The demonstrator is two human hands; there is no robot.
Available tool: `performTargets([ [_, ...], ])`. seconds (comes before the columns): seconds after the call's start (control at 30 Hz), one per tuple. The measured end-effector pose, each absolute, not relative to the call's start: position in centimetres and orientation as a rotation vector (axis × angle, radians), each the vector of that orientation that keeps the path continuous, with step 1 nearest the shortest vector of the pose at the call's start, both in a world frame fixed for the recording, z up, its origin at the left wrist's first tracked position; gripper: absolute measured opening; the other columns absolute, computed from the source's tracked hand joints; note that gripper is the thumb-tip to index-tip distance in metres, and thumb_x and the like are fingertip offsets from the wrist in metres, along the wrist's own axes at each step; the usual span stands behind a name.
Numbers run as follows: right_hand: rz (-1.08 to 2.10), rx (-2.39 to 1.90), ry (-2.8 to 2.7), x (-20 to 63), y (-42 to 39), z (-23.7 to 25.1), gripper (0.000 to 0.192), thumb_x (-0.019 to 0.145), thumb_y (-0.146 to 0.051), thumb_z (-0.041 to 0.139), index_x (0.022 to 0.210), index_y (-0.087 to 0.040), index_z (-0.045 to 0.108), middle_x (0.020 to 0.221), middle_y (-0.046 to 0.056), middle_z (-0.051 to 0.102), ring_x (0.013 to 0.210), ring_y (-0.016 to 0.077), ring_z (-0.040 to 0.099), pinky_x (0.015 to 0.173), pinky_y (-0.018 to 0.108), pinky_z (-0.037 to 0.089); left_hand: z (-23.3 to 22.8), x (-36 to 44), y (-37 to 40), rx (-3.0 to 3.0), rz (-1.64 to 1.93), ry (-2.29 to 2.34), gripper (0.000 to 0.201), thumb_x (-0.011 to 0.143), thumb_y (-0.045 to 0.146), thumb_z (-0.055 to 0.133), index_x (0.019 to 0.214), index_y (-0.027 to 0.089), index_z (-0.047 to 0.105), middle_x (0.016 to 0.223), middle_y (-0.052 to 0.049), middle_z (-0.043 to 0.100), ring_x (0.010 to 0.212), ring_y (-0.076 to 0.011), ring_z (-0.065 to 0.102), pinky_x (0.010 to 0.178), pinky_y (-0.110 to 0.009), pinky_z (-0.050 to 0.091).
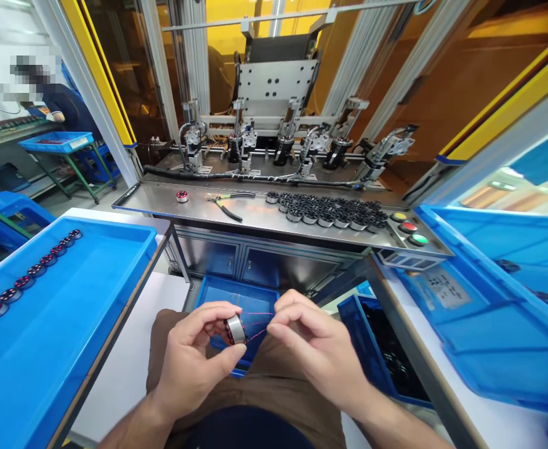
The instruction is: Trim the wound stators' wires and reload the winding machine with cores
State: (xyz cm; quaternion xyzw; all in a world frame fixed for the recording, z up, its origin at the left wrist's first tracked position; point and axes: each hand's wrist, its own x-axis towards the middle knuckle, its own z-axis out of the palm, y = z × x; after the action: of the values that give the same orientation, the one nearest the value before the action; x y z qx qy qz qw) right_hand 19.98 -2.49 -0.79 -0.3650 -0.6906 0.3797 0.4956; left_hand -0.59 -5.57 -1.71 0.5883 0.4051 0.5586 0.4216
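Observation:
My left hand (190,358) grips a small round wound stator (235,328) with a silver rim and red copper windings, held over my lap. My right hand (309,342) pinches the thin red wire leads (261,323) that run out from the stator toward it. Both hands sit close together just in front of a blue bin (218,291) under the bench.
A steel bench (171,209) carries several black ring parts (330,211), pliers (227,202), one wound stator (182,196) and coloured push buttons (408,227). A blue tray (91,280) at left holds a row of wound stators (25,277). Blue crates (489,299) stand at right. A person (61,103) works at far left.

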Motion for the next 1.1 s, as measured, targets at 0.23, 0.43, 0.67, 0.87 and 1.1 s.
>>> performTargets([
  [0.23, 0.54, -0.593, -2.118, 21.6, -1.5, 3.3, 0.025, 0.09, -0.026, 0.07, 0.111, -0.015, 0.061, 0.105, 0.011, 0.064, 0.095, 0.0208, 0.058, 0.082, 0.035, 0.048, -1.4, -1.2, -5.5, 2.059, 1.379, 1.182, 0.05, 0.075, 0.004, 0.074, 0.119, 0.025, 0.064, 0.118, -0.005, 0.071, 0.111, -0.0185, 0.067, 0.099, -0.029, 0.054],
  [0.43, 0.287, -0.435, -2.477, 20.1, -1.2, 4.2, 0.017, 0.094, -0.006, 0.049, 0.087, -0.013, 0.063, 0.078, 0.007, 0.062, 0.07, 0.0171, 0.046, 0.065, 0.033, 0.039, -1.1, -1.6, -5.8, 2.074, 1.353, 1.128, 0.049, 0.076, 0.005, 0.075, 0.119, 0.025, 0.064, 0.116, -0.005, 0.073, 0.108, -0.018, 0.068, 0.096, -0.028, 0.055],
  [0.67, 0.556, -0.559, -2.391, 20.0, 7.2, 5.7, 0.008, 0.092, -0.026, 0.066, 0.088, -0.02, 0.064, 0.089, 0.005, 0.069, 0.084, 0.0173, 0.063, 0.079, 0.03, 0.051, -1.8, -3.3, -6.2, 1.749, 1.377, 1.07, 0.044, 0.079, 0.009, 0.073, 0.117, 0.029, 0.065, 0.118, -0.004, 0.072, 0.113, -0.0207, 0.067, 0.096, -0.031, 0.057],
  [0.87, 0.157, -1.213, -2.341, 14.6, 20.3, 3.1, 0.052, 0.084, -0.034, 0.073, 0.13, -0.014, 0.059, 0.136, 0.017, 0.06, 0.126, 0.0273, 0.056, 0.107, 0.04, 0.044, -2.9, -4.0, -6.9, 1.619, 1.512, 1.015, 0.051, 0.086, 0.005, 0.065, 0.129, 0.029, 0.051, 0.13, -0.011, 0.064, 0.118, -0.0238, 0.065, 0.093, -0.035, 0.059],
  [1.1, 0.129, -1.409, -2.486, 11.8, 23.8, -0.8, 0.063, 0.09, -0.052, 0.059, 0.139, -0.014, 0.051, 0.145, 0.022, 0.051, 0.138, 0.0425, 0.039, 0.107, 0.065, 0.032, -2.3, -5.7, -7.6, 2.087, 1.561, 1.03, 0.053, 0.082, -0.007, 0.061, 0.126, 0.022, 0.056, 0.136, -0.016, 0.059, 0.124, -0.0265, 0.059, 0.098, -0.041, 0.054],
])
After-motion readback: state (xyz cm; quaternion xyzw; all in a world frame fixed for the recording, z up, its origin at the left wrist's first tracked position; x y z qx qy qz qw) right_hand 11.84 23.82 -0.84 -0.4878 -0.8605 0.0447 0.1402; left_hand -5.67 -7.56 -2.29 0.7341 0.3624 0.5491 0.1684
